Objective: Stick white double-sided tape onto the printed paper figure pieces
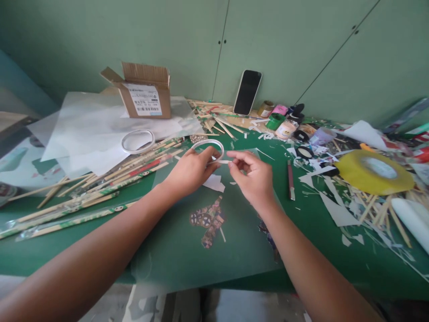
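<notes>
My left hand [191, 171] grips a thin white tape roll [208, 144] above the green table [311, 232]. My right hand [252, 175] pinches the loose white end of the tape [225, 161] pulled out from that roll. Both hands hover over a clear plastic sheet [187, 250] that has a small patterned cut-out [208, 220] under it. A white paper scrap [214, 183] lies just below the hands.
A second tape ring [137, 140] lies on white sheets at left, behind it a cardboard box [145, 91]. Wooden sticks [83, 197] spread left. A craft knife [291, 180], paint jars [284, 123], a leaning phone [247, 91] and a wide yellow tape roll [373, 171] sit right.
</notes>
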`<state>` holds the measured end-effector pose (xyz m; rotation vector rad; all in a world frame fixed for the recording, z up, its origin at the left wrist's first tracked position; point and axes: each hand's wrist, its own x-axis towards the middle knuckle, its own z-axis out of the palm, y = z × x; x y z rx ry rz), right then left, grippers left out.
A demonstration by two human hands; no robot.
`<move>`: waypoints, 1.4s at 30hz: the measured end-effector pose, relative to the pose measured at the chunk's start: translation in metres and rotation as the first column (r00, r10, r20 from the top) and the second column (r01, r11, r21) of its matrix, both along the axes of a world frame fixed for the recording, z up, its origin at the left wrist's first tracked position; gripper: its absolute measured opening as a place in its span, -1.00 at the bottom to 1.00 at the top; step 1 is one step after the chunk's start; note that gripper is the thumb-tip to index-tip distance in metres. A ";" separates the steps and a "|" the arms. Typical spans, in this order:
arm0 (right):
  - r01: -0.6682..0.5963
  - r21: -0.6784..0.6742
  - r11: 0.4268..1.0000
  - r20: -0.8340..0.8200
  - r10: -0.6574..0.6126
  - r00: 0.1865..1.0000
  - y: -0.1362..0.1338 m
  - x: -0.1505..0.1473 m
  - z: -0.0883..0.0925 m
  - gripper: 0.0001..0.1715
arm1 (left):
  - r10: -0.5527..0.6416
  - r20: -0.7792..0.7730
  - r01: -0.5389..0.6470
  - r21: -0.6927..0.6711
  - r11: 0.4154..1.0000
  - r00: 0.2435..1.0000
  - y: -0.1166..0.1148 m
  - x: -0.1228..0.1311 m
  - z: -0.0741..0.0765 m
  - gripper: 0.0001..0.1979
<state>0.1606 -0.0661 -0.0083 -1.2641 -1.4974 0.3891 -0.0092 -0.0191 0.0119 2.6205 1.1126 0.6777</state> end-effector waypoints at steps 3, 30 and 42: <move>-0.008 -0.016 1.000 0.066 0.009 0.998 0.000 0.000 -0.001 -0.85 | -0.025 -0.048 0.027 0.042 0.999 0.999 0.000 0.000 0.003 -0.81; 0.066 -0.130 0.989 -0.696 -0.139 0.705 0.012 0.017 -0.002 -0.81 | 0.216 0.004 -0.216 0.033 0.976 0.976 0.007 -0.004 0.003 -0.85; -0.347 -0.180 0.920 -0.243 0.300 0.922 0.001 0.002 -0.014 -0.39 | 0.131 0.530 0.225 -0.554 0.801 0.838 0.005 0.002 0.010 -0.69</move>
